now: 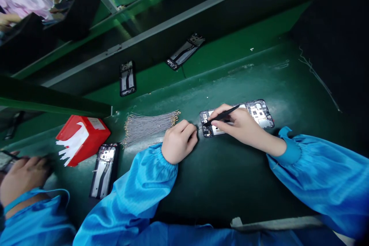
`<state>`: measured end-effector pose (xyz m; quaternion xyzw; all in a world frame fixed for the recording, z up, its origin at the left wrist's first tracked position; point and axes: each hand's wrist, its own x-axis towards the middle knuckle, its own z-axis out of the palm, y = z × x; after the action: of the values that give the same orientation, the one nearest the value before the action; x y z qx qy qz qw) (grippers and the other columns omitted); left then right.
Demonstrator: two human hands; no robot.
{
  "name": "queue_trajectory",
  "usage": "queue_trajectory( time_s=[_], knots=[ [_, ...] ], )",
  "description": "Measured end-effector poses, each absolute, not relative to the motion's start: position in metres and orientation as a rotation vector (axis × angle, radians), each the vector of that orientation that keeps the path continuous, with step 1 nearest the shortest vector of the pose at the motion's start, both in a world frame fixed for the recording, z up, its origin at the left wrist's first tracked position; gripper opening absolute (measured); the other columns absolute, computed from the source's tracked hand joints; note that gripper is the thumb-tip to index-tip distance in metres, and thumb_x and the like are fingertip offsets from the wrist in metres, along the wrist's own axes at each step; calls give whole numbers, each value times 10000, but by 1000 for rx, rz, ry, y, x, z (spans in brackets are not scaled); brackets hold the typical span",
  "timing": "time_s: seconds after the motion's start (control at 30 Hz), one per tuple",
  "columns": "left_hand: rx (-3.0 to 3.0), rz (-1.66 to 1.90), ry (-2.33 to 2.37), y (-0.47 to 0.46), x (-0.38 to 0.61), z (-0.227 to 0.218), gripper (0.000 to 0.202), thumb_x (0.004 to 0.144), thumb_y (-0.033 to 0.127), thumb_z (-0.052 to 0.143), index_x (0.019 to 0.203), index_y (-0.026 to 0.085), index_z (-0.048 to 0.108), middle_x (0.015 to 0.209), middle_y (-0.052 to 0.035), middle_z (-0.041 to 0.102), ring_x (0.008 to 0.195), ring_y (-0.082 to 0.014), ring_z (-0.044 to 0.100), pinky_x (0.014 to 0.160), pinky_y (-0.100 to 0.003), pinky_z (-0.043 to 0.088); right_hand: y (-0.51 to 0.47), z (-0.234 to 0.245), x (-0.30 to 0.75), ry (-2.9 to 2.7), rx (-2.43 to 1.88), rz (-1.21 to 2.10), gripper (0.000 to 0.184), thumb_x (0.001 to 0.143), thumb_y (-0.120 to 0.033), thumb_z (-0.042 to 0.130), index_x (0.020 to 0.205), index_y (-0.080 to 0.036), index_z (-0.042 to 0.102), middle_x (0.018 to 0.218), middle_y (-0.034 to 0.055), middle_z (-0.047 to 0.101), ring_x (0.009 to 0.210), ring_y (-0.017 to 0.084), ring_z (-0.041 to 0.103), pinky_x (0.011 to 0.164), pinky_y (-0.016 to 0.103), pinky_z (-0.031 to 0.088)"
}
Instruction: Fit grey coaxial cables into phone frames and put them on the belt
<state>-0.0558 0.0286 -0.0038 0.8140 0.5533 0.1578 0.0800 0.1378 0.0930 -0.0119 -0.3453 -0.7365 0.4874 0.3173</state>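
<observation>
An opened phone (259, 114) lies on the green bench with its circuit board and metal parts exposed. My right hand (230, 121) is closed round black tweezers (223, 115), whose tip meets the phone's left end. Just left of that phone, my left hand (180, 141) is closed in a pinch; a thin cable (199, 128) seems to run from its fingertips to the phone's edge. Behind my left hand lies a bundle of thin grey cables (151, 125) with gold-coloured ends.
A red bin (92, 138) with white paper strips stands left, near another opened phone (103, 171). Two more opened phones (127, 78) (186, 52) lie on the strip behind. A co-worker's hand (25, 177) is at far left. A green post (57, 98) juts in from the left.
</observation>
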Motion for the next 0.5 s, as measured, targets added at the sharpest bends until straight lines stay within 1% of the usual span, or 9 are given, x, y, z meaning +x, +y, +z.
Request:
queue_trajectory(
  time_s=[0.17, 0.5],
  knots=[
    [2433, 432, 1655, 28, -56, -4, 168, 830, 180, 417, 735, 162, 554, 666, 1, 485, 592, -88, 467, 548, -181, 395, 93, -9, 138, -1927, -923, 1285, 52, 777, -221, 551, 824, -200, 558, 818, 14, 632, 760, 144, 622, 681, 277, 515],
    [2477, 431, 1656, 28, -57, -5, 173, 832, 178, 417, 730, 162, 556, 669, 1, 498, 591, -86, 469, 538, -179, 379, 93, -10, 136, -1918, -923, 1294, 67, 769, -223, 561, 830, -195, 568, 823, 15, 637, 761, 142, 625, 681, 270, 515]
  ],
)
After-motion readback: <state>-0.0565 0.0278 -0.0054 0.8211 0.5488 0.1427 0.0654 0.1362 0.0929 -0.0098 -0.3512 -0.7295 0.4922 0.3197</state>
